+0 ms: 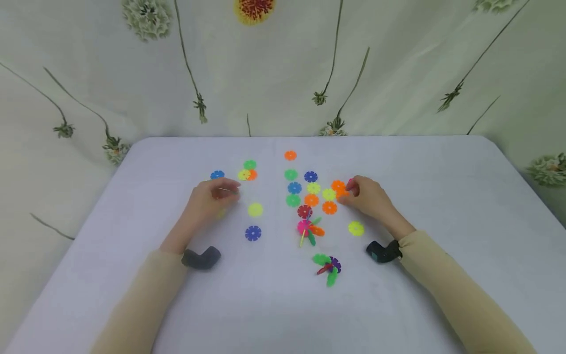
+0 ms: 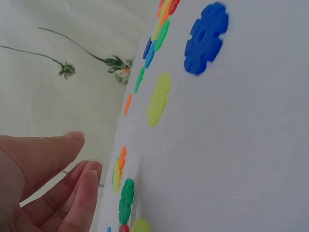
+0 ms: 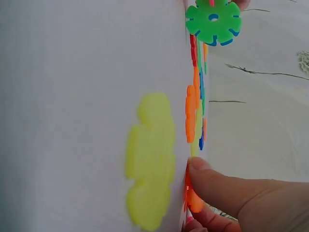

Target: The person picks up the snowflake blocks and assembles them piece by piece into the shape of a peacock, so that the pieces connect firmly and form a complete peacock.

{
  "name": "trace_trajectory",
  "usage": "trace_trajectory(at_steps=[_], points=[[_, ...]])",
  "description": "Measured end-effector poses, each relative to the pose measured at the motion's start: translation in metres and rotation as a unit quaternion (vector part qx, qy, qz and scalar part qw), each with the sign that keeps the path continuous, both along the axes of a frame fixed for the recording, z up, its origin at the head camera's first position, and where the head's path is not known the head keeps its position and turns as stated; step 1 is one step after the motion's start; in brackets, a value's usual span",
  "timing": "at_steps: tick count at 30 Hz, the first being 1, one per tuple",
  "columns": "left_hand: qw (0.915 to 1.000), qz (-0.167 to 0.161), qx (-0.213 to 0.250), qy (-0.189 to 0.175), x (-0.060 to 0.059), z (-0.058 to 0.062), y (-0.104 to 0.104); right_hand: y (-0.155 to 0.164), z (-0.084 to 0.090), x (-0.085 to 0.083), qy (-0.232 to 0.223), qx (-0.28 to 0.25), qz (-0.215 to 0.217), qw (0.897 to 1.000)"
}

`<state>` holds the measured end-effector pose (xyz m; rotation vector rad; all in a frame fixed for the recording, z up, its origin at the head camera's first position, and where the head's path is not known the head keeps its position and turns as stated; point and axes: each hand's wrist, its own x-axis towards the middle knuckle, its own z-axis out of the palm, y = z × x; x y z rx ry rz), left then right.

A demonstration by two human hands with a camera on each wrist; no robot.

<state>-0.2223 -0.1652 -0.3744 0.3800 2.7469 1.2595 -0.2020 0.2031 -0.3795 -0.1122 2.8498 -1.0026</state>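
Right hand (image 1: 369,199) fingers pinch an orange disc (image 1: 341,192) on the surface (image 1: 442,196); left hand (image 1: 212,199) fingers loosely curled, empty, yellow disc (image 1: 255,210) just beside.

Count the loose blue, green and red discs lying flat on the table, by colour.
Blue discs: 4
Green discs: 3
Red discs: 1
Total: 8

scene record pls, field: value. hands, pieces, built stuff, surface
left hand: fingers curled, contents unclear
right hand: fingertips on orange disc
loose pieces: notched plastic discs, e.g. blue disc, yellow disc, spread mid-table
built clusters: pink-centred one; green-purple one nearer the person
surface: white table
backdrop: floral cloth
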Motion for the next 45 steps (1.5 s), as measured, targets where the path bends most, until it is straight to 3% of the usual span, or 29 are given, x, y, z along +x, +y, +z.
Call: trace_trajectory(at_steps=[5, 8, 11, 15, 19, 22, 25, 27, 30, 32, 35, 40, 45], points=[[0.9989, 0.016, 0.008, -0.043, -0.023, 0.002, -0.002, -0.001, -0.006, 0.006, 0.015, 0.026, 0.009, 1.0], [0.9968, -0.004, -0.047, -0.064, -0.03, 0.002, -0.008, 0.004, -0.01, 0.014, 0.031, 0.002, 0.013, 0.999], [0.9917, -0.043, -0.109, -0.055, -0.033, 0.0, -0.014, 0.012, -0.011, 0.024, 0.026, -0.031, 0.016, 0.999], [0.9862, -0.065, -0.148, -0.037, -0.032, -0.002, -0.021, 0.021, -0.01, 0.04, -0.017, -0.109, 0.025, 0.994], [0.9856, -0.06, -0.156, -0.026, -0.028, -0.001, -0.022, 0.021, -0.009, 0.061, -0.075, -0.22, 0.04, 0.972], [0.992, -0.049, -0.116, -0.006, -0.013, 0.003, -0.014, 0.013, -0.006, 0.082, -0.111, -0.297, 0.057, 0.947], [0.9973, -0.063, -0.031, 0.02, 0.015, 0.007, 0.012, 0.0, -0.004, 0.101, -0.142, -0.365, 0.072, 0.917], [0.9942, -0.1, 0.033, 0.025, 0.039, 0.009, 0.037, -0.011, -0.002, 0.112, -0.16, -0.4, 0.073, 0.899], [0.9803, -0.166, 0.104, 0.026, 0.071, 0.007, 0.071, -0.025, 0.0, 0.124, -0.178, -0.432, 0.073, 0.881], [0.9718, -0.192, 0.135, 0.023, 0.086, 0.005, 0.087, -0.032, 0.001, 0.129, -0.187, -0.444, 0.071, 0.873], [0.9664, -0.2, 0.161, 0.018, 0.099, 0.002, 0.099, -0.038, 0.002, 0.133, -0.191, -0.449, 0.068, 0.87], [0.9632, -0.202, 0.177, 0.008, 0.105, -0.002, 0.104, -0.043, 0.002, 0.134, -0.205, -0.444, 0.057, 0.87], [0.9574, -0.217, 0.19, 0.003, 0.108, -0.003, 0.105, -0.043, 0.001, 0.135, -0.221, -0.459, 0.062, 0.858]])
